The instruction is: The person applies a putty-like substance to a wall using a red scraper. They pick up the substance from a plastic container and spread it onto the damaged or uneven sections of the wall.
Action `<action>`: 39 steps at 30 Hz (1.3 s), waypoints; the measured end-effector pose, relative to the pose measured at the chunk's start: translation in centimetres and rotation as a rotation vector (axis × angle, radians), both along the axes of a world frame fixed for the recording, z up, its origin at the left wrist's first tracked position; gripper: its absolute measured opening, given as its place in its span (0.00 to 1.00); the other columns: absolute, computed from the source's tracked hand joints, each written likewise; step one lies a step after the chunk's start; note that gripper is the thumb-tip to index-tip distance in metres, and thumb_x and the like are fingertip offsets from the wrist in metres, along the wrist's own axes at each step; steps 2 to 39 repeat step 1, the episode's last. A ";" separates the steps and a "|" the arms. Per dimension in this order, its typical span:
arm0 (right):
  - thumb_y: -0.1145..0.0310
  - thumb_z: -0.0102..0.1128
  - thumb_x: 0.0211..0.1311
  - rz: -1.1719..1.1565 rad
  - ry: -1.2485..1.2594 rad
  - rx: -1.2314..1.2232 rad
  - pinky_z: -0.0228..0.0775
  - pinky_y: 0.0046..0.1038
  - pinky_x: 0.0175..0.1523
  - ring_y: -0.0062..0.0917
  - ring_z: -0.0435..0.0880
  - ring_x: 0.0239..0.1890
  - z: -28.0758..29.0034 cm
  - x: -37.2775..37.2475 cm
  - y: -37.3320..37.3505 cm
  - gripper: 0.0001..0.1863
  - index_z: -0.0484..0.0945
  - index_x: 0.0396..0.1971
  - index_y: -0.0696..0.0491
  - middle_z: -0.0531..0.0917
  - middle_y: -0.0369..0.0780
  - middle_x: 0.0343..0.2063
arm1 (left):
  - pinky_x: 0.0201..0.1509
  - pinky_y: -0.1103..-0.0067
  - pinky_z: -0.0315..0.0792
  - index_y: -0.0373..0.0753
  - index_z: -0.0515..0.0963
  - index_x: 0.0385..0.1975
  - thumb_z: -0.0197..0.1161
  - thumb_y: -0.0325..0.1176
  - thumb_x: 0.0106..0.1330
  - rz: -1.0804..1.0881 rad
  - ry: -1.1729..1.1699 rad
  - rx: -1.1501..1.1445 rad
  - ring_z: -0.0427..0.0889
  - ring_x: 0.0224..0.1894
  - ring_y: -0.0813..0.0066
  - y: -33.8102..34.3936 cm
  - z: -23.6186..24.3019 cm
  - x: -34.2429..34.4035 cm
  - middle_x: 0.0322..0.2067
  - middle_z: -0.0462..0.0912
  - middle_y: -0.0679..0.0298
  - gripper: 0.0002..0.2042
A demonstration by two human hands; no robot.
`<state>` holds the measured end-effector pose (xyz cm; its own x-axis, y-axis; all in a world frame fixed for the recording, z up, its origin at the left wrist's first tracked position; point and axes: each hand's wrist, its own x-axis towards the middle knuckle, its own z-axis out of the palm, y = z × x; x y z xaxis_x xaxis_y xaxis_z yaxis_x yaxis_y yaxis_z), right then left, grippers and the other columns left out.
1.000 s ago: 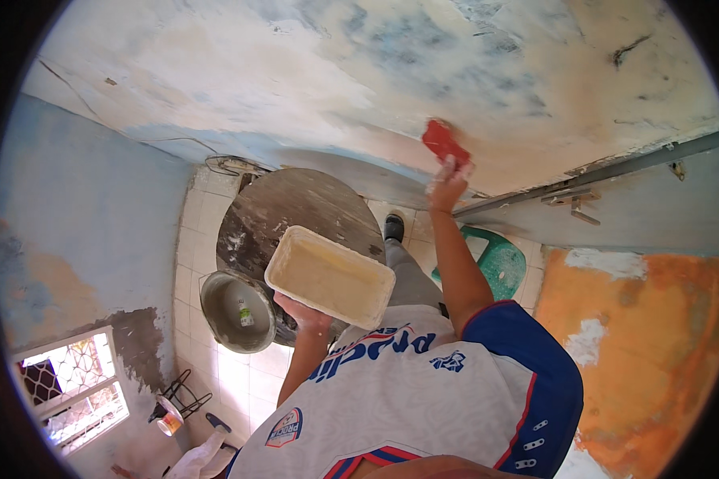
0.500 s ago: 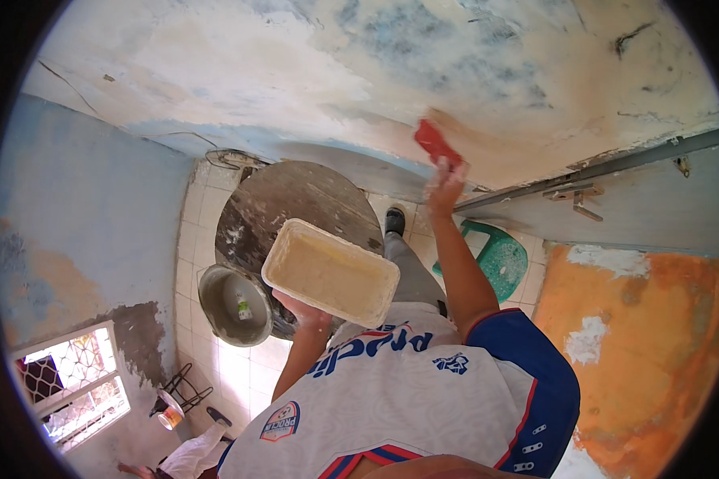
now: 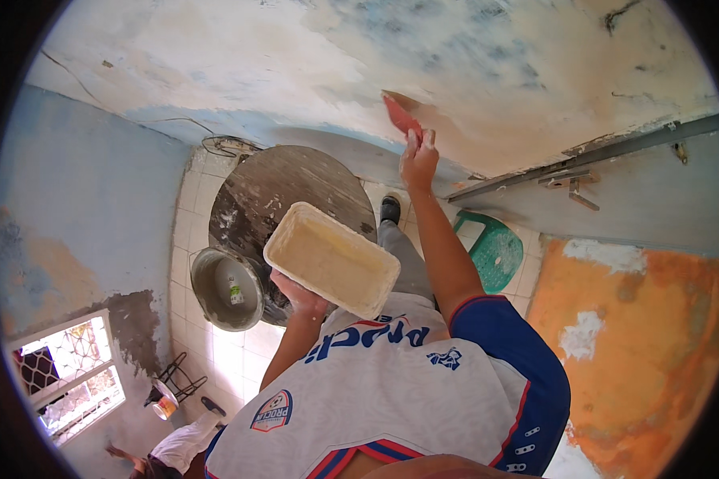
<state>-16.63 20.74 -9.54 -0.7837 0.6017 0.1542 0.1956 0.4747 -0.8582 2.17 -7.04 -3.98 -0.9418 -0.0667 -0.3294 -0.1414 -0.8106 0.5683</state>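
My left hand [image 3: 299,298] supports a cream rectangular tub [image 3: 335,259] at its lower left side, tilted in front of my chest. Pale, putty-like residue coats the tub's inside and rim. Up and to the right, my right hand [image 3: 419,164] grips a red putty knife [image 3: 402,116]. Its far edge is against or very close to the patchy wall [image 3: 311,72], where a shadow falls beside it. Fresh-looking beige and white smears cover the wall, with blue showing through in places.
Below the tub stands a round brown table [image 3: 287,180], with a grey bucket [image 3: 204,283] beside it. A green plastic stool [image 3: 499,254] is right of my leg. At right is a door with a handle [image 3: 579,191]. Another person [image 3: 172,447] is at lower left, near the barred window [image 3: 72,375].
My right hand has moved the putty knife leftward and slightly up along the wall. The tub stays in my left hand, at nearly the same spot. The whole view has shifted slightly.
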 end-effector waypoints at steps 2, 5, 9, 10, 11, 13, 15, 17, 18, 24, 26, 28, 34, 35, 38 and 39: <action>0.57 0.57 0.76 -0.008 -0.063 -0.006 0.78 0.35 0.44 0.41 0.90 0.38 0.0 -1.0 -0.2 0.18 0.78 0.52 0.55 0.90 0.48 0.35 | 0.69 0.62 0.72 0.44 0.68 0.71 0.37 0.65 0.75 -0.003 0.003 -0.032 0.76 0.66 0.57 -0.3 -0.3 0.0 0.66 0.75 0.60 0.36; 0.57 0.57 0.76 -0.008 -0.063 -0.006 0.78 0.35 0.44 0.41 0.90 0.38 0.0 -1.0 -0.2 0.18 0.78 0.52 0.55 0.90 0.48 0.35 | 0.69 0.62 0.72 0.44 0.68 0.71 0.37 0.65 0.75 -0.003 0.003 -0.032 0.76 0.66 0.57 -0.3 -0.3 0.0 0.66 0.75 0.60 0.36; 0.57 0.57 0.76 -0.008 -0.063 -0.006 0.78 0.35 0.44 0.41 0.90 0.38 0.0 -1.0 -0.2 0.18 0.78 0.52 0.55 0.90 0.48 0.35 | 0.69 0.62 0.72 0.44 0.68 0.71 0.37 0.65 0.75 -0.003 0.003 -0.032 0.76 0.66 0.57 -0.3 -0.3 0.0 0.66 0.75 0.60 0.36; 0.57 0.57 0.76 -0.008 -0.063 -0.006 0.78 0.35 0.44 0.41 0.90 0.38 0.0 -1.0 -0.2 0.18 0.78 0.52 0.55 0.90 0.48 0.35 | 0.69 0.62 0.72 0.44 0.68 0.71 0.37 0.65 0.75 -0.003 0.003 -0.032 0.76 0.66 0.57 -0.3 -0.3 0.0 0.66 0.75 0.60 0.36; 0.57 0.57 0.76 -0.008 -0.063 -0.006 0.78 0.35 0.44 0.41 0.90 0.38 0.0 -1.0 -0.2 0.18 0.78 0.52 0.55 0.90 0.48 0.35 | 0.69 0.62 0.72 0.44 0.68 0.71 0.37 0.65 0.75 -0.003 0.003 -0.032 0.76 0.66 0.57 -0.3 -0.3 0.0 0.66 0.75 0.60 0.36; 0.57 0.57 0.76 -0.008 -0.063 -0.006 0.78 0.35 0.44 0.41 0.90 0.38 0.0 -1.0 -0.2 0.18 0.78 0.52 0.55 0.90 0.48 0.35 | 0.69 0.62 0.72 0.44 0.68 0.71 0.37 0.65 0.75 -0.003 0.003 -0.032 0.76 0.66 0.57 -0.3 -0.3 0.0 0.66 0.75 0.60 0.36; 0.57 0.57 0.76 -0.008 -0.063 -0.006 0.78 0.35 0.44 0.41 0.90 0.38 0.0 -1.0 -0.2 0.18 0.78 0.52 0.55 0.90 0.48 0.35 | 0.69 0.62 0.72 0.44 0.68 0.71 0.37 0.65 0.75 -0.003 0.003 -0.032 0.76 0.66 0.57 -0.3 -0.3 0.0 0.66 0.75 0.60 0.36; 0.57 0.57 0.76 -0.008 -0.063 -0.006 0.78 0.35 0.44 0.41 0.90 0.38 0.0 -1.0 -0.2 0.18 0.78 0.52 0.55 0.90 0.48 0.35 | 0.69 0.62 0.72 0.44 0.68 0.71 0.37 0.65 0.75 -0.003 0.003 -0.032 0.76 0.66 0.57 -0.3 -0.3 0.0 0.66 0.75 0.60 0.36; 0.57 0.57 0.76 -0.008 -0.063 -0.006 0.78 0.35 0.44 0.41 0.90 0.38 0.0 -1.0 -0.2 0.18 0.78 0.52 0.55 0.90 0.48 0.35 | 0.69 0.62 0.72 0.44 0.68 0.71 0.37 0.65 0.75 -0.003 0.003 -0.032 0.76 0.66 0.57 -0.3 -0.3 0.0 0.66 0.75 0.60 0.36; 0.57 0.57 0.76 -0.008 -0.063 -0.006 0.78 0.35 0.44 0.41 0.90 0.38 0.0 -1.0 -0.2 0.18 0.78 0.52 0.55 0.90 0.48 0.35 | 0.69 0.62 0.72 0.44 0.68 0.71 0.37 0.65 0.75 -0.003 0.003 -0.032 0.76 0.66 0.57 -0.3 -0.3 0.0 0.66 0.75 0.60 0.36; 0.57 0.57 0.76 -0.008 -0.063 -0.006 0.78 0.35 0.44 0.41 0.90 0.38 0.0 -1.0 -0.2 0.18 0.78 0.52 0.55 0.90 0.48 0.35 | 0.69 0.62 0.72 0.44 0.68 0.71 0.37 0.65 0.75 -0.003 0.003 -0.032 0.76 0.66 0.57 -0.3 -0.3 0.0 0.66 0.75 0.60 0.36; 0.57 0.57 0.76 -0.008 -0.063 -0.006 0.78 0.35 0.44 0.41 0.90 0.38 0.0 -1.0 -0.2 0.18 0.78 0.52 0.55 0.90 0.48 0.35 | 0.69 0.62 0.72 0.44 0.68 0.71 0.37 0.65 0.75 -0.003 0.003 -0.032 0.76 0.66 0.57 -0.3 -0.3 0.0 0.66 0.75 0.60 0.36; 0.57 0.57 0.76 -0.008 -0.063 -0.006 0.78 0.35 0.44 0.41 0.90 0.38 0.0 -1.0 -0.2 0.18 0.78 0.52 0.55 0.90 0.48 0.35 | 0.69 0.62 0.72 0.44 0.68 0.71 0.37 0.65 0.75 -0.003 0.003 -0.032 0.76 0.66 0.57 -0.3 -0.3 0.0 0.66 0.75 0.60 0.36; 0.57 0.57 0.76 -0.008 -0.063 -0.006 0.78 0.35 0.44 0.41 0.90 0.38 0.0 -1.0 -0.2 0.18 0.78 0.52 0.55 0.90 0.48 0.35 | 0.69 0.62 0.72 0.44 0.68 0.71 0.37 0.65 0.75 -0.003 0.003 -0.032 0.76 0.66 0.57 -0.3 -0.3 0.0 0.66 0.75 0.60 0.36; 0.57 0.57 0.76 -0.008 -0.063 -0.006 0.78 0.35 0.44 0.41 0.90 0.38 0.0 -1.0 -0.2 0.18 0.78 0.52 0.55 0.90 0.48 0.35 | 0.69 0.62 0.72 0.44 0.68 0.71 0.37 0.65 0.75 -0.003 0.003 -0.032 0.76 0.66 0.57 -0.3 -0.3 0.0 0.66 0.75 0.60 0.36; 0.57 0.57 0.76 -0.008 -0.063 -0.006 0.78 0.35 0.44 0.41 0.90 0.38 0.0 -1.0 -0.2 0.18 0.78 0.52 0.55 0.90 0.48 0.35 | 0.69 0.62 0.72 0.44 0.68 0.71 0.37 0.65 0.75 -0.003 0.003 -0.032 0.76 0.66 0.57 -0.3 -0.3 0.0 0.66 0.75 0.60 0.36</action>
